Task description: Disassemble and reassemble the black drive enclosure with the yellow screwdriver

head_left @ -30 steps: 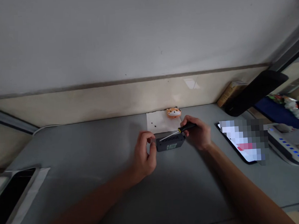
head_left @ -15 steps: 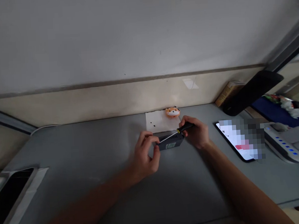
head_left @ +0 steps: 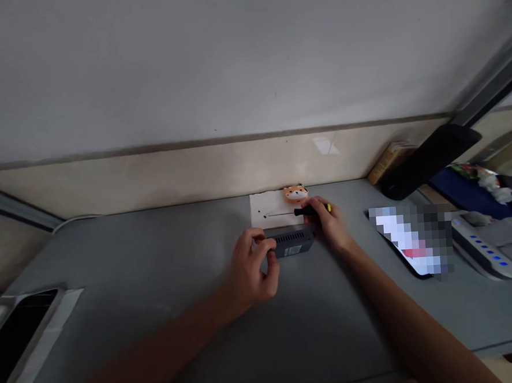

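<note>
My left hand [head_left: 253, 272] is closed on the left end of a small dark grey box [head_left: 305, 245], which has a row of vent slots and a pale label. In my right hand [head_left: 334, 226] is a screwdriver [head_left: 304, 210] with a black and yellow handle. Its thin shaft points left over a white sheet of paper [head_left: 257, 204], and the tip is by two small dark bits, perhaps screws. The box is just in front of the paper. An orange and white animal-faced object [head_left: 296, 194] sits on the paper's back right corner.
Right of my hand lies a phone [head_left: 391, 238] with a lit, blurred screen. Beyond it are a white device [head_left: 485, 252] with blue marks, a black cylinder [head_left: 431, 160] and a book-like box [head_left: 387, 163]. A black tablet-like item [head_left: 24, 333] lies far left. A wall [head_left: 172, 179] closes off the back.
The screwdriver's tip has left the top left of the box and moved back over the paper near the dark bits. My left hand still holds the box.
</note>
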A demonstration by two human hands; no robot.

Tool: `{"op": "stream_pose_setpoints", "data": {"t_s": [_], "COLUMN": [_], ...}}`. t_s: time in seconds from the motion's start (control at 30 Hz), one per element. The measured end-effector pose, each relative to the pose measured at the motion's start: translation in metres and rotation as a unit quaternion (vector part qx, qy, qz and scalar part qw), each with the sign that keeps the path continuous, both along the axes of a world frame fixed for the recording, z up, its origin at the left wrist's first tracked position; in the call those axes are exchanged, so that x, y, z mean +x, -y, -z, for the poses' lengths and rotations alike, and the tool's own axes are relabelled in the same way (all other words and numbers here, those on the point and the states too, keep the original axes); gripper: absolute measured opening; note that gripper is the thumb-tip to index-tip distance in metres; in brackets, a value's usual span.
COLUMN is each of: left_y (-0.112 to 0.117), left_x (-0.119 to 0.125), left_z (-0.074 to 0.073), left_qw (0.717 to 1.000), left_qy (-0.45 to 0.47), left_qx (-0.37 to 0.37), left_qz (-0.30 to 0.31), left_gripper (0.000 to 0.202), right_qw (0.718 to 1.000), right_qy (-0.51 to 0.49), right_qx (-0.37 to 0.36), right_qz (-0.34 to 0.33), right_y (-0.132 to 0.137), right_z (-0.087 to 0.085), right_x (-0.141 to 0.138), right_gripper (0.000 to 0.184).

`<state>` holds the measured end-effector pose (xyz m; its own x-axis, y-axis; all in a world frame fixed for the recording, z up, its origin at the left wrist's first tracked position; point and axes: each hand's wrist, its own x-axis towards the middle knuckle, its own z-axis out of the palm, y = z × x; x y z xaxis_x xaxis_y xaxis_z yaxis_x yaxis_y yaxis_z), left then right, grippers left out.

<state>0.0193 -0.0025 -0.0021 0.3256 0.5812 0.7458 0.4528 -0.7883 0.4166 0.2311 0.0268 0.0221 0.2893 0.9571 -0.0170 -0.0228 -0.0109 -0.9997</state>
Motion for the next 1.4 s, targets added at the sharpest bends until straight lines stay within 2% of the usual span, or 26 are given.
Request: {"op": "stream_pose_setpoints", "data": {"t_s": [0.3, 0.47, 0.57, 0.67, 1.07, 1.4], "left_y": [0.0007, 0.0006, -0.0006, -0.0020, -0.0058, -0.0030], "left_x": [0.0003, 0.0004, 0.0015, 0.0035, 0.0031, 0.0064], "left_z": [0.0004, 0.0006, -0.0020, -0.0036, -0.0034, -0.0031], "left_qw": [1.000, 1.000, 1.000, 0.998, 0.999, 0.999], "left_qy": [0.018, 0.016, -0.013, -0.029, 0.008, -0.029], "left_qx": [-0.005, 0.011, 0.011, 0.010, -0.021, 0.032], "left_qz": [-0.008, -0.014, 0.020, 0.049, -0.026, -0.024], "left_gripper": [0.017, 0.021, 0.032, 0.034, 0.029, 0.023], "right_qw": [0.997, 0.998, 0.999, 1.000, 1.000, 1.000], "right_qy": [0.061, 0.052, 0.033, 0.017, 0.004, -0.005], "right_qx": [-0.002, 0.003, 0.001, -0.001, 0.015, 0.004], "right_qz": [-0.040, -0.045, -0.031, -0.014, 0.015, 0.027], "right_y": [0.0032, 0.0028, 0.0014, -0.0005, -0.0005, -0.0014], "right_z": [-0.0026, -0.0011, -0.0010, -0.0002, 0.0024, 0.0017], "right_x": [-0.0016, -0.0017, -0.0011, 0.0002, 0.0001, 0.0005], "right_gripper": [0.046, 0.048, 0.053, 0.057, 0.057, 0.057]}}
